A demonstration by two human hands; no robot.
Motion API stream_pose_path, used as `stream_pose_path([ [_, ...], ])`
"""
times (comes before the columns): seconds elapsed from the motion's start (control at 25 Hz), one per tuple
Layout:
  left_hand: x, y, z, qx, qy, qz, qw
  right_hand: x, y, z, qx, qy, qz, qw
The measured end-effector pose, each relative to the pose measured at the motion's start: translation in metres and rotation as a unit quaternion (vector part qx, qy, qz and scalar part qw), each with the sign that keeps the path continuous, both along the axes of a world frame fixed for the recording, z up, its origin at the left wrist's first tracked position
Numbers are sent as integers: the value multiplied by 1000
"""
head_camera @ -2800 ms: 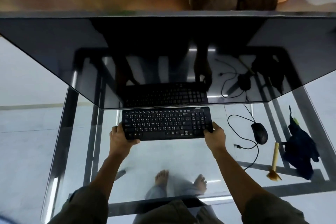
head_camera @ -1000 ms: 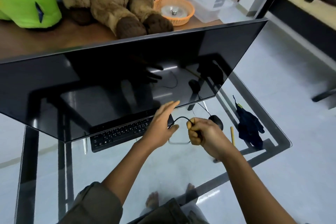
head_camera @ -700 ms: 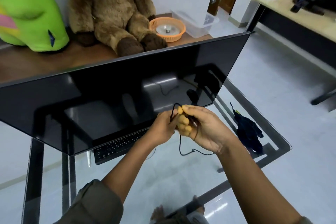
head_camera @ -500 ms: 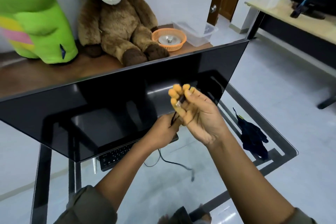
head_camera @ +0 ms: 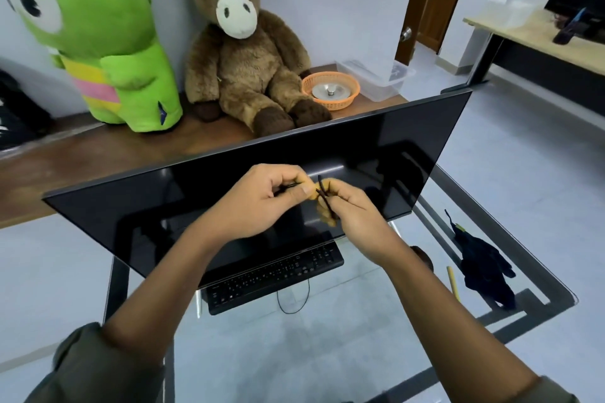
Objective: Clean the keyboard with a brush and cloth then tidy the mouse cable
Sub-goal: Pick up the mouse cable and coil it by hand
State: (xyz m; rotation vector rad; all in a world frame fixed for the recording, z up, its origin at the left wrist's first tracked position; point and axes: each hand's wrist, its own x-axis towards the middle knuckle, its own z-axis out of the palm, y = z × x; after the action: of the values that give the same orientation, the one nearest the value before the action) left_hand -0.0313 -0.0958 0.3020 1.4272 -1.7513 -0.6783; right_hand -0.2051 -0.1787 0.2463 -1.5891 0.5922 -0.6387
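Winding the mouse cable (head_camera: 322, 196) in mid-air in front of the monitor (head_camera: 147, 216), you have both hands on it. Left hand (head_camera: 262, 203): grip pinched on a strand between thumb and fingers. Right hand (head_camera: 355, 217): grip curled, cable crossing its fingers. Can't tell how many turns are on.

Risks, my read:
- The slack loop (head_camera: 293, 303) drops to the near edge of the keyboard (head_camera: 271, 275). Pull hard and it could catch a keyboard corner or drag the board across the glass counter (head_camera: 543, 288).
- The mouse (head_camera: 425, 260) sits toward the counter's right edge, mostly hidden behind your right forearm. If the cable goes taut, it gets yanked; glass is slick, so it may slide into the brush (head_camera: 453, 283) or off the edge.
- Tight turns could kink a cable this thin. Loose turns will likely spring open on release, and I see nothing to tie them with.
- Your hands are close to the screen. The plug end isn't visible, and a swinging plug could tap the panel.

Around:
- The brush and dark cloth (head_camera: 484, 268) lie by the right edge, cloth just outboard of the brush, both apart from your hands.
- On the wooden counter (head_camera: 98, 154) behind the monitor: green plush (head_camera: 98, 42), brown plush horse (head_camera: 242, 75), orange basket (head_camera: 330, 90), clear box (head_camera: 379, 75). None of them interfere.
- In the way: the monitor's lower edge overhangs the keyboard's far rows, and your forearm covers the mouse, so you're blind on that end.
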Motion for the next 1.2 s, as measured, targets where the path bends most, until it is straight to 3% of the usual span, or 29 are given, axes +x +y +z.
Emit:
stream_pose_path([
  [0.24,7,-10,-7,-49,39,60,996,1,20,20,201,-107,82,970],
  [0.36,-4,-8,-22,-17,70,59,996,2,22,41,295,-246,94,918],
  [0.44,-15,-2,-28,-8,45,51,998,7,17,51,310,-352,59,881],
  [0.48,-19,0,-28,-11,9,47,999,9,12,56,290,-384,35,876],
  [0.56,-23,4,-22,-16,-62,39,997,12,-2,62,150,-355,-36,922],
  [0.6,-24,7,-15,-22,-93,33,995,14,-8,61,18,-280,-81,956],
  [0.68,-21,14,1,-34,-133,15,990,16,-14,53,-227,-88,-107,964],
  [0.76,-11,14,20,-43,-154,9,987,19,-14,50,-273,43,-50,960],
  [0.84,5,8,36,-62,-127,21,990,15,-16,50,-168,69,14,983],
  [0.96,26,10,71,-157,-50,79,983,16,3,95,-10,-12,132,991],
  [1.08,14,-2,53,-152,40,108,982,18,20,107,168,-136,202,955],
  [1.2,-2,-4,17,-79,83,127,985,21,19,120,280,-318,153,893],
])
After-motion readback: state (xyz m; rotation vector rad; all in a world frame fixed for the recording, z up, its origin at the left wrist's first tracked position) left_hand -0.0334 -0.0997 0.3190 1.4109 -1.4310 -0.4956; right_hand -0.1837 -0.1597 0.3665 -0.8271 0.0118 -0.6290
